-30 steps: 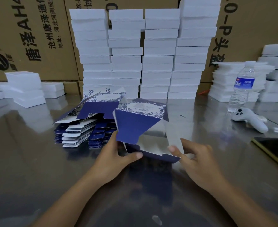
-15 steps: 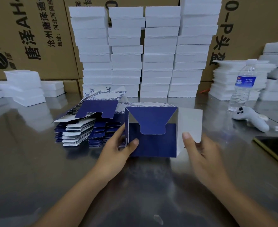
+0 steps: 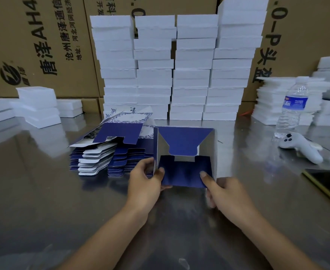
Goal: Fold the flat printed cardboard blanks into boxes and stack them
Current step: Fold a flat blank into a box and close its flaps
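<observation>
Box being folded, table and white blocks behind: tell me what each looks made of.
Box: thin printed cardboard, matte navy one side, silvery grey the other; creased folds and die-cut tabs. Table: likely brushed stainless steel; it mirrors the stacks hazily. White blocks: probably foam, matte with rough edges, though not certain.

The shiny grey metal table (image 3: 43,201) carries a pile of flat navy-and-white printed cardboard blanks (image 3: 109,152) just left of the left hand (image 3: 144,184). Beyond both hands stand four tall stacks of white foam blocks (image 3: 191,75). Far right of the right hand (image 3: 226,193) are a clear plastic water bottle (image 3: 292,108), a white plastic game controller (image 3: 300,147) and a black phone with a yellow edge (image 3: 327,182). I cannot tell whether the half-folded navy cardboard box (image 3: 185,172) between the hands touches the table.
</observation>
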Motion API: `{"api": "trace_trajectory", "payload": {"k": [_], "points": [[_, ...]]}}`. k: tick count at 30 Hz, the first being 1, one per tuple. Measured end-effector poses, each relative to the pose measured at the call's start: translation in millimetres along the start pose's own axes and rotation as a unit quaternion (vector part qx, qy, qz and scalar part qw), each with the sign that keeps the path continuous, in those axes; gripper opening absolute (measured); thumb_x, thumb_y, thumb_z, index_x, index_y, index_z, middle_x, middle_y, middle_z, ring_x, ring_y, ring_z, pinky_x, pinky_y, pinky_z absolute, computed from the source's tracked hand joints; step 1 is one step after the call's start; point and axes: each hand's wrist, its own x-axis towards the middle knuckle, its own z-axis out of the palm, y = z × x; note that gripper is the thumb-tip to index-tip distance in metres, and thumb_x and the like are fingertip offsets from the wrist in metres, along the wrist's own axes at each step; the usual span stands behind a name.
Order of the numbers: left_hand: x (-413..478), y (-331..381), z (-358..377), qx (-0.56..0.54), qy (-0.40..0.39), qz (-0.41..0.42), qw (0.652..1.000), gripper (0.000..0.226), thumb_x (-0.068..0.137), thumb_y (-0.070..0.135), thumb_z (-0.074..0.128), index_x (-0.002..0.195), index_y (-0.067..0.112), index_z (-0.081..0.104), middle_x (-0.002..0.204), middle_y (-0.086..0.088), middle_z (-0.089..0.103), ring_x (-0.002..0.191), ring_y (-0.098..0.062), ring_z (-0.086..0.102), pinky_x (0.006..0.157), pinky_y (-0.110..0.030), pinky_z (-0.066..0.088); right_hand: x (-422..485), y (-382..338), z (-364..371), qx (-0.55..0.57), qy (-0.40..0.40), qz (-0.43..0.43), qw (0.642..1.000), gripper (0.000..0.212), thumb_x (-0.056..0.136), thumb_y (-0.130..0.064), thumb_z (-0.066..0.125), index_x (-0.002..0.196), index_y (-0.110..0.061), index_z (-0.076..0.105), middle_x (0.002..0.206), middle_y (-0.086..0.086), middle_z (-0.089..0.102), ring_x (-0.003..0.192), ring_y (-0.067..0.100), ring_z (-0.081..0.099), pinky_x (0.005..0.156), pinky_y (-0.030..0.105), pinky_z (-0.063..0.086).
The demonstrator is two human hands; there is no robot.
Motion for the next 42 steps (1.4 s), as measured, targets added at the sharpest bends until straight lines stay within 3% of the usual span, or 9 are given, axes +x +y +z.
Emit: {"api": "trace_trajectory", "payload": {"k": [4,8,14,17,23,29,35,38,42], "points": [[-1.1,3.0,14.6,-0.063,-0.013,-0.068,0.996,0.024,0.095,0.009,0.053,0.117,0.002,0.048,0.114,-0.017,0.059,0.076,-0.023,0.067,0.056,-0.021,0.057,6.1,-0.2,-6.2,0.192,0.000,0.056,0.980,0.045,0.088,-0.042,0.059,0.056,-0.011,0.055,0.041,0.000,0.053,0.037,0.011,0.043,0.047,0.023,0.039],[-4.6,2.6,24.6,-0.126,-0.083,-0.198,0.968,0.013,0.097,0.015,0.052,0.099,0.002,0.051,0.072,-0.013,0.066,0.050,-0.016,0.060,0.059,-0.033,0.058,6.9,0.2,-12.7,0.260,0.007,0.090,0.961,0.039,0.088,-0.035,0.062,0.058,-0.012,0.051,0.040,-0.001,0.049,0.034,0.008,0.039,0.036,0.014,0.033],[-10.3,-9.7,26.6,-0.069,-0.085,-0.130,0.985,0.018,0.100,0.011,0.045,0.094,-0.003,0.055,0.045,-0.004,0.054,0.036,-0.010,0.044,0.053,-0.024,0.054,4.8,-6.5,-9.3,0.278,-0.008,0.103,0.955,0.040,0.090,-0.036,0.060,0.058,-0.012,0.051,0.041,0.001,0.049,0.035,0.009,0.041,0.040,0.018,0.035],[-12.3,-8.9,29.5,-0.047,-0.085,-0.084,0.992,0.017,0.099,0.015,0.047,0.099,0.000,0.056,0.046,-0.004,0.055,0.037,-0.010,0.047,0.057,-0.027,0.056,1.7,-8.4,-6.6,0.274,-0.042,0.104,0.955,0.039,0.092,-0.036,0.056,0.060,-0.013,0.051,0.043,0.001,0.051,0.037,0.010,0.043,0.044,0.021,0.038],[-13.7,-5.6,29.5,-0.112,-0.165,-0.092,0.976,0.020,0.095,0.011,0.053,0.111,-0.002,0.051,0.057,-0.007,0.062,0.048,-0.015,0.059,0.064,-0.029,0.056,-0.3,-8.2,-6.5,0.276,-0.044,0.088,0.956,0.040,0.092,-0.028,0.057,0.057,-0.012,0.048,0.040,-0.001,0.045,0.036,0.008,0.039,0.049,0.025,0.034],[-16.5,-11.4,30.8,-0.091,-0.128,-0.040,0.987,0.024,0.094,0.006,0.053,0.114,-0.008,0.050,0.056,-0.005,0.060,0.050,-0.014,0.057,0.063,-0.029,0.052,-5.0,-13.8,-2.4,0.301,-0.097,0.079,0.945,0.042,0.089,-0.032,0.061,0.050,-0.016,0.057,0.046,0.004,0.050,0.041,0.012,0.042,0.050,0.025,0.036],[-18.4,-5.8,30.4,-0.099,-0.171,-0.041,0.979,0.031,0.090,0.008,0.060,0.114,-0.011,0.053,0.075,-0.014,0.066,0.068,-0.020,0.064,0.073,-0.029,0.056,-6.1,-12.2,-2.5,0.317,-0.124,0.062,0.938,0.052,0.091,-0.024,0.058,0.039,-0.019,0.058,0.043,0.002,0.047,0.040,0.009,0.039,0.050,0.023,0.036],[-18.0,-5.6,31.2,-0.108,-0.159,-0.043,0.980,0.039,0.089,0.006,0.062,0.121,-0.012,0.048,0.080,-0.016,0.065,0.074,-0.023,0.062,0.085,-0.038,0.055,-6.3,-11.4,-0.6,0.308,-0.126,0.053,0.942,0.052,0.092,-0.028,0.056,0.041,-0.021,0.060,0.045,0.002,0.049,0.040,0.008,0.041,0.053,0.024,0.037],[-17.7,-6.4,32.4,-0.119,-0.147,-0.050,0.981,0.035,0.088,-0.001,0.060,0.116,-0.018,0.048,0.072,-0.015,0.061,0.066,-0.021,0.056,0.080,-0.038,0.053,-6.7,-11.2,-1.0,0.296,-0.148,0.041,0.943,0.044,0.091,-0.032,0.056,0.050,-0.019,0.065,0.048,0.005,0.053,0.041,0.010,0.045,0.050,0.021,0.040]]}}
